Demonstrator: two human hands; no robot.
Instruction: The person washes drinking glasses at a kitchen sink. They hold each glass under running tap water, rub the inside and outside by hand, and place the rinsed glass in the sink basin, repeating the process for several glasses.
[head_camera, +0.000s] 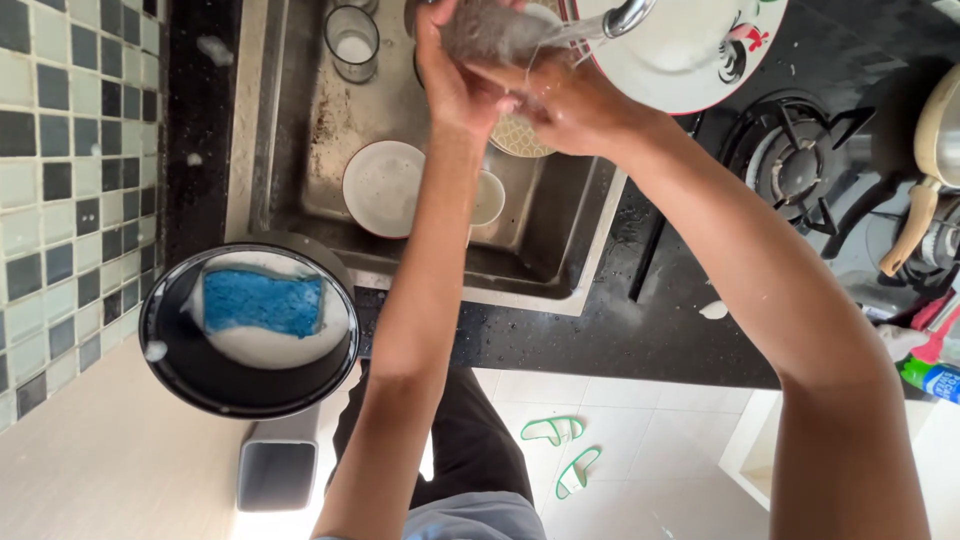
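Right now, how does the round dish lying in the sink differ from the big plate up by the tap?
The round dish is plain pale and lies flat on the sink floor; the big plate has a red rim and a painted rooster and sits above the basin, beside the tap. The dish looks smaller and shows whole; the plate is cut by the frame edge. Both are round and pale.

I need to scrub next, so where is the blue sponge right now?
In the head view the blue sponge lies in foam inside the black bowl at lower left, on the counter edge beside the sink.
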